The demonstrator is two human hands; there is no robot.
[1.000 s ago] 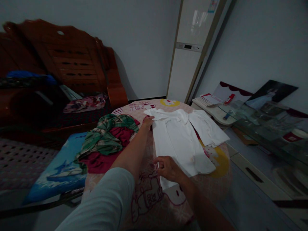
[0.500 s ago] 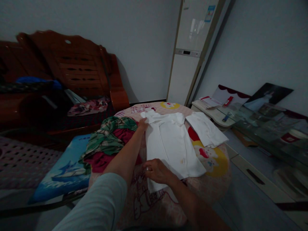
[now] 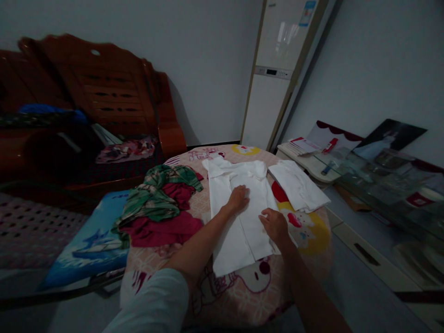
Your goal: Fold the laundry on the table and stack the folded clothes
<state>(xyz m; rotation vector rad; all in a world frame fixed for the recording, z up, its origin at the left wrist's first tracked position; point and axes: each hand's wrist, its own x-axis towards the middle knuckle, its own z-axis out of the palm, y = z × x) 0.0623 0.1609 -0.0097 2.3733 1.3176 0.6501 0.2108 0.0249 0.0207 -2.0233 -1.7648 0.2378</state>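
A white shirt (image 3: 225,240) lies spread on the round table, with its collar end away from me and a long edge running down its middle. My left hand (image 3: 238,199) rests on the upper middle of the shirt, fingers stretched to the right. Close to the shirt's right side is my right hand (image 3: 275,225), its fingers loosely bent and apart, with no cloth visibly gripped. A folded white garment (image 3: 300,187) lies just right of the shirt. On the left is a rumpled green plaid cloth (image 3: 152,199) with a dark pink cloth (image 3: 166,229).
A pink patterned tablecloth (image 3: 243,305) covers the table. At left stand a wooden bench (image 3: 111,97) and a blue printed cushion (image 3: 97,245). A tall white cabinet-like appliance (image 3: 265,106) stands behind. Right of the table is a glass-topped stand (image 3: 374,175) with papers and a cup.
My left hand has left the shirt's upper left corner and moved onto its middle. My right hand has gone from the lower left edge to the right side.
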